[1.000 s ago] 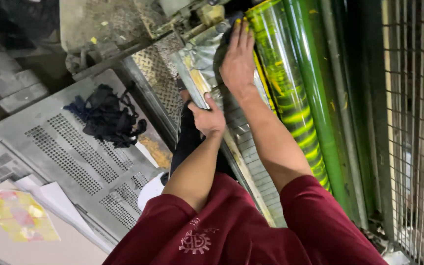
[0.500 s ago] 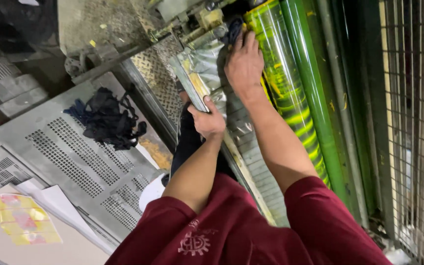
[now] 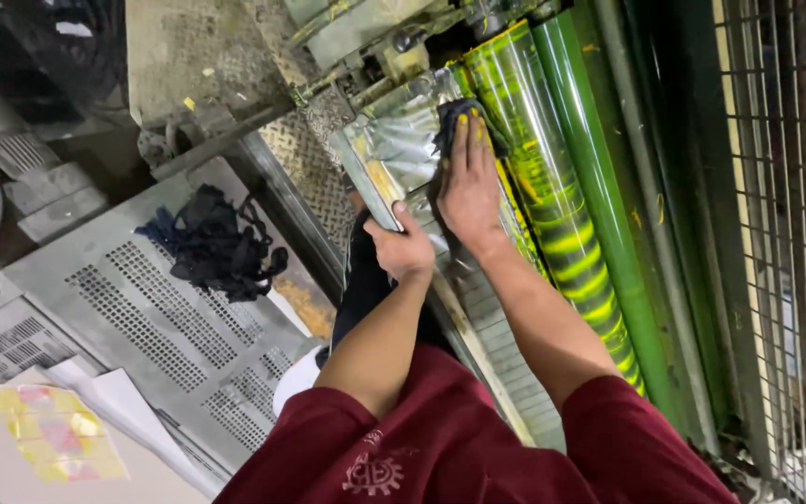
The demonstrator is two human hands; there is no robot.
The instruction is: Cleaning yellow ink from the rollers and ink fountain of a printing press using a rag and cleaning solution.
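Against the yellow-streaked green roller, the right hand presses flat, fingers together, on a soft dark rag, while the left hand clamps the thin, stiff, likely slippery metal plate by its near edge.

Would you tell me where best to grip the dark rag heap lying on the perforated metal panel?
Probably pinch the dark rag heap at its bunched middle, coming straight down from above: it lies loose and crumpled on the flat perforated panel, with loose ends trailing at its edges.
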